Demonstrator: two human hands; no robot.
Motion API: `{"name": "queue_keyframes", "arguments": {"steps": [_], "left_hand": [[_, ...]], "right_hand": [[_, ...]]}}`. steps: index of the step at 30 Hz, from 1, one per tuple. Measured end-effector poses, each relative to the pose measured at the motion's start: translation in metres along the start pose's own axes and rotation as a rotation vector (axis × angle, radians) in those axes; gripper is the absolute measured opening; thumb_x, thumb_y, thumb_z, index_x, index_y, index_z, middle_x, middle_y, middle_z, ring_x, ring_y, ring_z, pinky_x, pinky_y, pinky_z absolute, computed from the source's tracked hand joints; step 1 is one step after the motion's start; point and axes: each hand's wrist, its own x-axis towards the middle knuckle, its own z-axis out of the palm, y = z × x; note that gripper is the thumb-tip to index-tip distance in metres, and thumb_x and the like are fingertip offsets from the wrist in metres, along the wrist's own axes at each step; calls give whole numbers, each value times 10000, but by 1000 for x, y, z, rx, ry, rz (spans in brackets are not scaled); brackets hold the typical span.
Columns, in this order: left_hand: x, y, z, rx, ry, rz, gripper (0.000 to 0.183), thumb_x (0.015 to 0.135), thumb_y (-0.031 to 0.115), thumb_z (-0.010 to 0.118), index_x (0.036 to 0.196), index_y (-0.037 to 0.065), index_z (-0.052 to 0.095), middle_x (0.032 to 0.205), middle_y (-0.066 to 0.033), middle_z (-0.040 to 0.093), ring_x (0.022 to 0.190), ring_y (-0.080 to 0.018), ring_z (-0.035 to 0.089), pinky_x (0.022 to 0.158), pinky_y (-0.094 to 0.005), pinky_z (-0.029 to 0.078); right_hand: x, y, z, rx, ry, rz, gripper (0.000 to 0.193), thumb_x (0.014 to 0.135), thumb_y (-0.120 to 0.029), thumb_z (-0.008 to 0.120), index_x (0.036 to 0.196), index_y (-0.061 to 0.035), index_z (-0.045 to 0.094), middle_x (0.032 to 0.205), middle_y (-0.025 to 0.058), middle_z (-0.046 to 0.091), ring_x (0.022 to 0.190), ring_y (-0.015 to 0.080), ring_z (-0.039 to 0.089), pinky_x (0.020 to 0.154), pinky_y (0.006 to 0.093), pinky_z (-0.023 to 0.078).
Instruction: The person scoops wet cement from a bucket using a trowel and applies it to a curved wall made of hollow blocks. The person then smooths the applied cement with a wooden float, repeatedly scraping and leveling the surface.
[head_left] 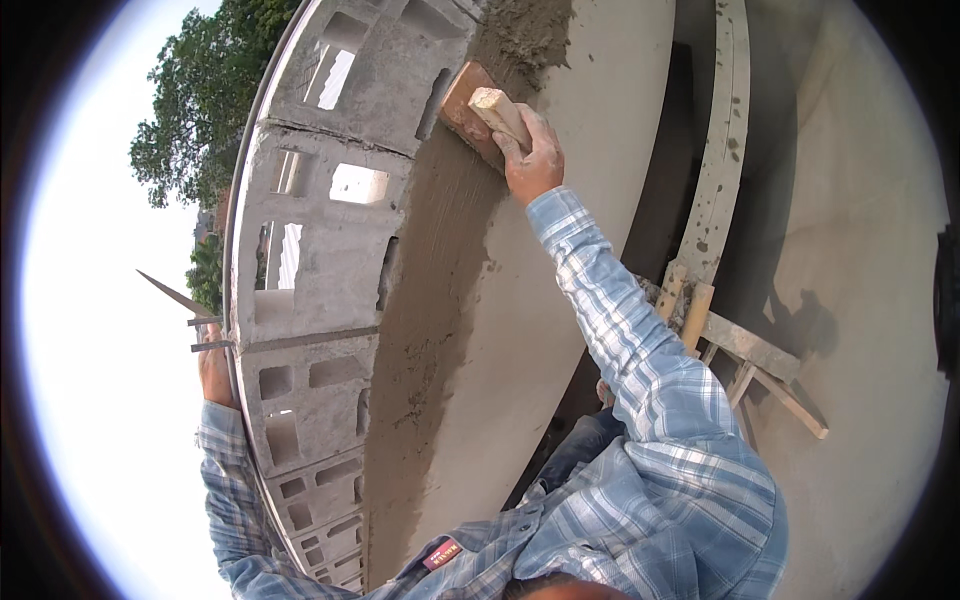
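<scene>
Mortar (415, 330) is laid in one long wet strip between one row of grey hollow concrete blocks (325, 235) and one smooth pale band (520, 345). Two hands are seen. One wooden float (462, 103) is held by the right hand (537, 158), its fingers closed snugly around the one chunky handle (502, 115). The float is placed on the upper part of the strip, close to the edge of the blocks. The left hand (214, 375) is set at the far side of the blocks, near two short dark bars (204, 334) and one thin pointed piece (172, 292); how tight its grip is, or what is held in it, cannot be told. Both arms are covered by one blue and white plaid shirt (640, 380), on which one small red label (441, 554) is sewn. To the right, one long board (722, 150) is dotted with dark spots, and two round pole ends (697, 318) are seen by its lower end. One big leafy tree (205, 100) can be seen past the blocks.
</scene>
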Motion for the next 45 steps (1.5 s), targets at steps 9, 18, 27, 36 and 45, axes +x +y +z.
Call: {"name": "queue_keyframes", "arguments": {"steps": [9,18,27,36,45], "left_hand": [[-19,5,-6,111,-114,-54,466,1057,405,445,1166,-13,618,996,-57,625,882,-121,571,754,-256,472],[-20,15,13,-59,-81,-78,444,1049,411,463,1109,5,632,891,-19,626,758,-98,566,629,-258,466],[-6,-14,-8,215,-103,224,356,1068,318,432,1126,23,623,903,-16,625,780,-99,577,657,-251,478],[-26,-39,-35,281,-114,64,300,1055,298,450,1067,32,589,951,-30,550,858,-128,528,730,-290,458],[-2,-38,-32,171,-181,58,305,1029,224,486,1199,-13,571,1122,-98,577,993,-180,579,818,-334,504]], "right_hand": [[-86,19,28,-16,-30,-169,408,828,-142,740,1213,-92,614,1155,75,653,1046,319,596,921,445,440],[83,47,33,13,-10,-42,401,859,-158,703,1232,-50,606,1198,124,641,1105,347,585,957,426,453],[175,74,28,-51,180,-119,404,857,-181,716,1221,-40,612,1126,141,653,1057,389,591,923,428,468],[38,44,39,30,-81,-148,410,839,-160,736,1219,-61,620,1157,97,664,1064,329,606,959,422,444],[186,82,31,-11,35,-87,439,854,-182,722,1259,-64,599,1169,156,647,1099,367,593,979,409,458]]}}
